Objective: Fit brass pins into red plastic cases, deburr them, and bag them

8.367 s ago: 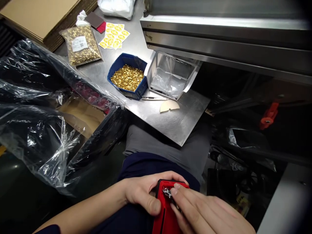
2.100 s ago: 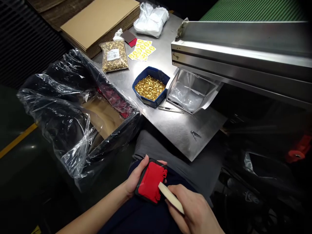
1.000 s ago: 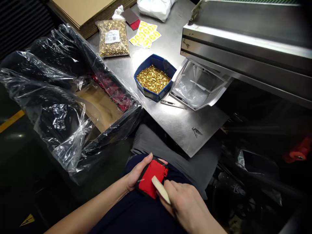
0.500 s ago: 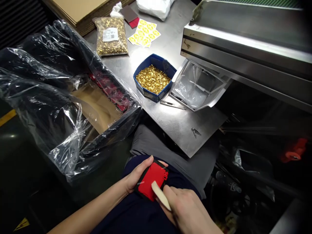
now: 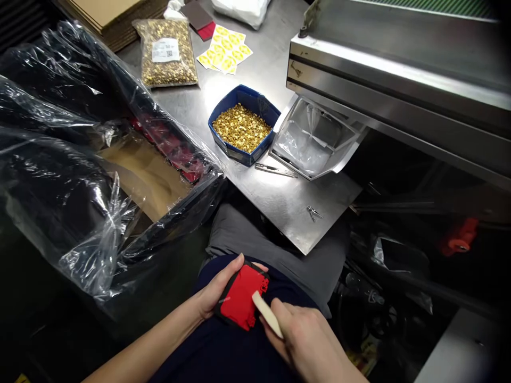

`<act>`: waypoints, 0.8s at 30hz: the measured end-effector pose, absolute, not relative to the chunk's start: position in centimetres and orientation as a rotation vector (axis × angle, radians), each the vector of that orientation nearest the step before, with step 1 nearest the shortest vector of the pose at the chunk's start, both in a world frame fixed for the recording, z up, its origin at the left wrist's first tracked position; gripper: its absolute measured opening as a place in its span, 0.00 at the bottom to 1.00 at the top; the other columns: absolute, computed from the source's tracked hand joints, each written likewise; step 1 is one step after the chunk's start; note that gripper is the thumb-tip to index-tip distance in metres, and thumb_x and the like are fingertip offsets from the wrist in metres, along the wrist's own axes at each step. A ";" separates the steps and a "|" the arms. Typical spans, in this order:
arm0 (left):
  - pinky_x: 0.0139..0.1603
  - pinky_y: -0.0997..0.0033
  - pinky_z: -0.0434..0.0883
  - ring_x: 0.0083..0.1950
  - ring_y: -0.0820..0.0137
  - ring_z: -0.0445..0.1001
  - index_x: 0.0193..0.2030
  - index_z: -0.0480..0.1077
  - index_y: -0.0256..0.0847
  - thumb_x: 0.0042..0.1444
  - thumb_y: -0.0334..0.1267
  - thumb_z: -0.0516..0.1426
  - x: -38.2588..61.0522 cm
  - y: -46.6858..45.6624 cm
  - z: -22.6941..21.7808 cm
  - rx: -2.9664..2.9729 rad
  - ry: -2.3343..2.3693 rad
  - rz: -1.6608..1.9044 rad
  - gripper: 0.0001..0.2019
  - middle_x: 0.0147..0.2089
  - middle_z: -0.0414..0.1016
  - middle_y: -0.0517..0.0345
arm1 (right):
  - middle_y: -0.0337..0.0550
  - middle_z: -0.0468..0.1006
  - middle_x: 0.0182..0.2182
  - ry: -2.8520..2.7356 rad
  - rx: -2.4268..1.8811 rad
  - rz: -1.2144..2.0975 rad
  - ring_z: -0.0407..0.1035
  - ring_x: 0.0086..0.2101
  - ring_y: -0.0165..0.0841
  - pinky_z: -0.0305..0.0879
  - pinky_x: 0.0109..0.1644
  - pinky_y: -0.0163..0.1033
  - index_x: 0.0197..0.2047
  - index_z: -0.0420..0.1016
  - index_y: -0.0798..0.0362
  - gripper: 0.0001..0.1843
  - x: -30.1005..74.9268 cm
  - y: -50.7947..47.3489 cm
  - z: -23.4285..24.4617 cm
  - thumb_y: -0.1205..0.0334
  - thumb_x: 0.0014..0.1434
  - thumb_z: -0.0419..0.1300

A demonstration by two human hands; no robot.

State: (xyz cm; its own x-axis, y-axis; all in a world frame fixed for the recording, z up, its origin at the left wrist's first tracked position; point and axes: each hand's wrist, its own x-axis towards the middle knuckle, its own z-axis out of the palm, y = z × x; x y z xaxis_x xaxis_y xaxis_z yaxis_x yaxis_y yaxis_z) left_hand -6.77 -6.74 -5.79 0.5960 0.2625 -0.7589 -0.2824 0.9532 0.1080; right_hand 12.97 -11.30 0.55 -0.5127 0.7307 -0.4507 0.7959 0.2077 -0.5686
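Low in front of my body, my left hand is closed around a flat red-and-black rectangular piece. My thumb lies along its upper left edge, and some fingers are hidden beneath. The red face is turned up and has small jagged shapes along its right edge. My right hand grips a pale, flat, round-tipped stick. That stick's tip lies at the right edge of the red face; whether it presses there I cannot tell.
A plastic-lined box with red pieces inside stands left. On the metal table are a blue bin of gold bits, a clear-lined tray, a slim cutter, small snips, a bag of gold bits and yellow stickers.
The pale stick's tip has moved from the middle of the red face to its right edge, uncovering the lower right corner. The whole view has shifted slightly.
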 end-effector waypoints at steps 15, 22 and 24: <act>0.38 0.70 0.73 0.37 0.63 0.79 0.56 0.74 0.34 0.63 0.62 0.53 -6.7 -6.3 -5.5 -0.020 0.899 0.316 0.31 0.41 0.81 0.44 | 0.35 0.79 0.27 2.314 1.567 -1.183 0.74 0.25 0.33 0.50 0.27 0.39 0.37 0.65 0.48 0.04 12.5 -11.0 0.8 0.61 0.66 0.54; 0.43 0.69 0.73 0.40 0.63 0.78 0.56 0.75 0.33 0.64 0.60 0.52 -6.8 -6.2 -5.2 0.039 0.873 0.309 0.30 0.44 0.80 0.43 | 0.34 0.79 0.27 2.315 1.535 -1.251 0.74 0.24 0.31 0.51 0.27 0.37 0.37 0.65 0.48 0.03 12.5 -10.7 1.2 0.62 0.65 0.55; 0.42 0.70 0.72 0.39 0.64 0.77 0.57 0.74 0.34 0.65 0.60 0.51 -6.9 -6.3 -5.2 0.043 0.868 0.316 0.30 0.43 0.80 0.44 | 0.34 0.80 0.28 2.280 1.579 -1.236 0.74 0.24 0.32 0.51 0.27 0.37 0.38 0.65 0.48 0.03 12.4 -10.7 1.3 0.61 0.66 0.55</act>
State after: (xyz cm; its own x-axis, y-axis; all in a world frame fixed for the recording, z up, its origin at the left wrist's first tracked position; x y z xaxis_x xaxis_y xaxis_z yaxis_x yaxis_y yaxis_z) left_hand -6.87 -6.31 -5.25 0.6028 0.2905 -0.7431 -0.2556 0.9526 0.1651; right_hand 12.44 -10.68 1.28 -0.4552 0.7363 -0.5007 0.8214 0.1301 -0.5553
